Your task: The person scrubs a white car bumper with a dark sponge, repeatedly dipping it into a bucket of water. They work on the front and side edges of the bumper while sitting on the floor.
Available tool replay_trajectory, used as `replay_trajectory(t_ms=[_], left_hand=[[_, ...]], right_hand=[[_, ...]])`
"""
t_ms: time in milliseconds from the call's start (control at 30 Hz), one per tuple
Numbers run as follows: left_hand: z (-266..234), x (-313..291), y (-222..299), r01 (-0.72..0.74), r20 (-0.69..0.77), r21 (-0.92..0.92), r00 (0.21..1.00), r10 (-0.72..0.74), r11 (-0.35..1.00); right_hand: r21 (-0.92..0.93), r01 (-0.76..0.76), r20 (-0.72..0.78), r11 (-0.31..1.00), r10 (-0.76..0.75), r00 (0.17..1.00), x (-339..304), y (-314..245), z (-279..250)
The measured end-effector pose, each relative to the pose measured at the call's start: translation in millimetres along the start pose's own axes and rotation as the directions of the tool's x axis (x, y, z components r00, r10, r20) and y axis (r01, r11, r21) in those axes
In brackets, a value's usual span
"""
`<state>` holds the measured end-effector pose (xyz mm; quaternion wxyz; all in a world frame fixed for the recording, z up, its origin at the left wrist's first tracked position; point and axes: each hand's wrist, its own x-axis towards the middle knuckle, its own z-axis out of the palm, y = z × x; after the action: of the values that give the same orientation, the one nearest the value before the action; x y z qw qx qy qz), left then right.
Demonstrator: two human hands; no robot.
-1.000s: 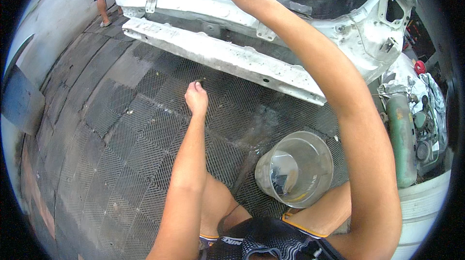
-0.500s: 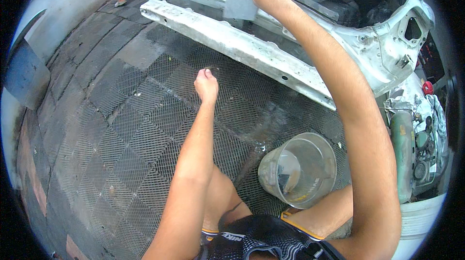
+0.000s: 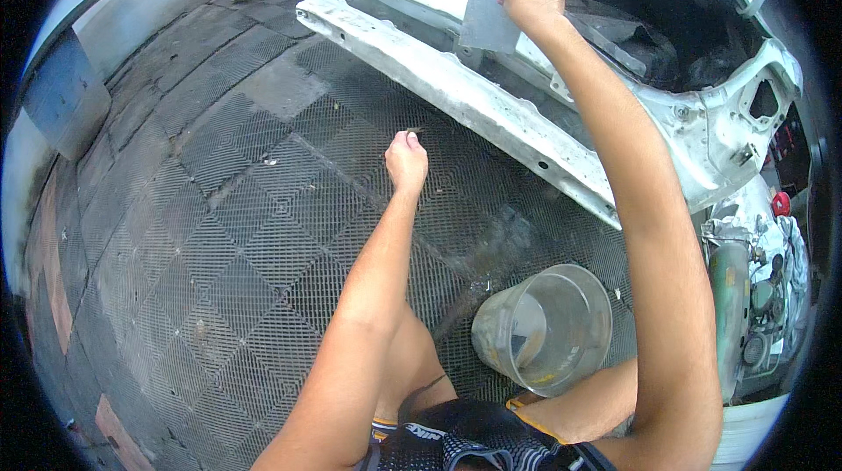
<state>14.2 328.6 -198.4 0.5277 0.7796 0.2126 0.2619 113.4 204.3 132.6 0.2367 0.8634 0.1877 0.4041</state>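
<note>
Holding sheet [image 3: 488, 24], lettered bucket [image 3: 494, 331] below

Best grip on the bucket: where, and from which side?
I'd take the bucket by its far rim, coming from above: the round mouth opens upward, leaving a thin exposed edge to hook over, while the right leg crowds the near side.

Car body [image 3: 702, 129]: scuffed painted metal. Grey sheet [image 3: 488, 22]: matt. Bucket [image 3: 574, 322]: translucent plastic. Floor mats [image 3: 230, 287]: ribbed, matt.
</note>
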Motion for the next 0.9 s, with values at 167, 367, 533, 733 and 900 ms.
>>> replay_trajectory(t_ms=[167,367,533,733,900], left_hand=[[-5,-5,3,-0.027,-0.017,-0.032,1.0,0.026,0.999],[-10,4,-8,-0.001,-0.01,0.011,1.0,0.001,1.0],[1,2,-9,-0.025,0.023,-0.001,0.999,0.025,1.0],[-1,6,-12,-0.088,0.016,-0.035,0.996,0.088,0.996],[-2,7,-17,-0.045,0.039,0.042,0.998,0.043,0.998]], right_hand=[[0.189,-0.271,0.202,0.944,0.233,0.951,21,32,-10],[0.581,-0.186,-0.364,0.792,0.457,0.811,27,45,-61],[0.06,0.21,-0.647,0.976,-0.122,0.752,20,55,-12],[0.087,0.303,-0.418,0.949,-0.242,0.876,-9,48,25],[0.2,0.386,-0.166,0.901,-0.357,0.919,2,69,20]])
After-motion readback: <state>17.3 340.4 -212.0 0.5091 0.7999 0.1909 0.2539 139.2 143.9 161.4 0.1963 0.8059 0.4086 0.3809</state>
